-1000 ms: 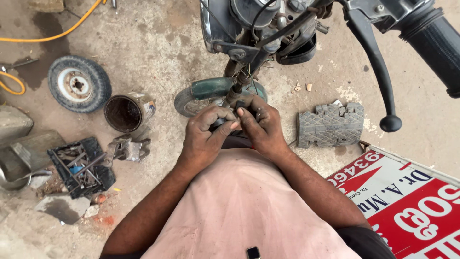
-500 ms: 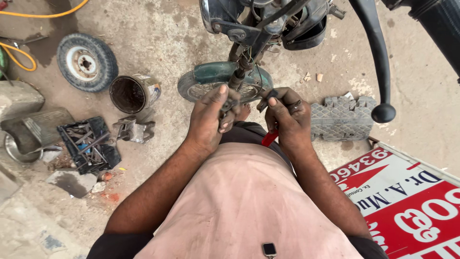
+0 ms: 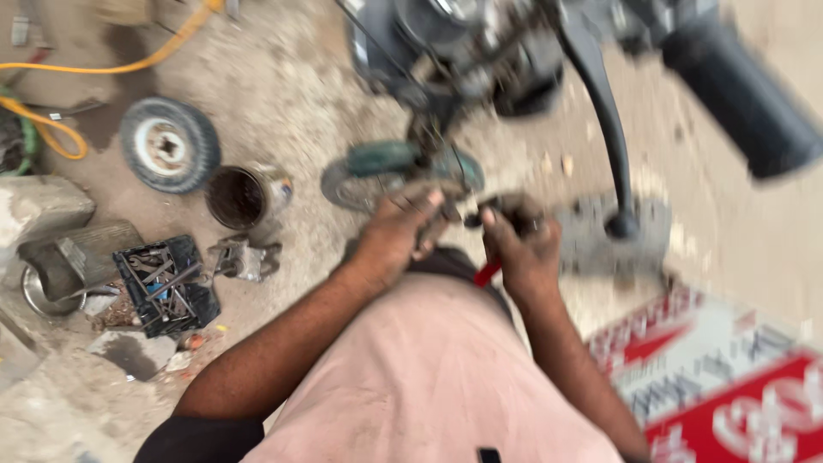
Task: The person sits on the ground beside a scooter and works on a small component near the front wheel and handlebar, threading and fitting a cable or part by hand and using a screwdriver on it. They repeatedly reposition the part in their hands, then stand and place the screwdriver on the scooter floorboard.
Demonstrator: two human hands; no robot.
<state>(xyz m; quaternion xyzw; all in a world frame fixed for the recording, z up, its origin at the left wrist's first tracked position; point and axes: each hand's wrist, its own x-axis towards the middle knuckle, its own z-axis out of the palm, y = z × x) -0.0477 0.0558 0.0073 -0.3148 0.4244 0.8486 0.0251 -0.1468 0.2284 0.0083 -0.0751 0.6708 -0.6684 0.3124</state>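
Two hands meet low in front of me, just beneath the blurred underside of a motorcycle [image 3: 480, 51] whose handlebar grip [image 3: 741, 94] and brake lever [image 3: 604, 129] sweep across the top right. My left hand [image 3: 399, 236] is curled narrow around a small dark part [image 3: 446, 210] at the bike's lower end, fingers pinched on it, though motion blur keeps me from telling exactly what the part is. My right hand [image 3: 523, 249] is closed around a tool with a red handle [image 3: 487, 273]; the red end pokes out below the fist, and the working end is hidden between the two hands, which nearly touch. Just beyond the knuckles a green-bodied angle grinder [image 3: 386, 163] lies on the concrete floor [image 3: 283, 94]. Farther left on the floor stand a rusty open tin can [image 3: 240, 197] and, beyond it, a small rubber wheel [image 3: 169, 144]. Near the left edge a black crate of metal tools [image 3: 167, 285] sits beside a small metal block [image 3: 244, 257]. A yellow hose [image 3: 129, 62] curves along the top left corner. A grey ribbed pad [image 3: 626, 249] lies under the lever tip, and a red and white printed sign [image 3: 720, 377] fills the bottom right corner. My pink shirt [image 3: 429, 377] covers the lower middle.
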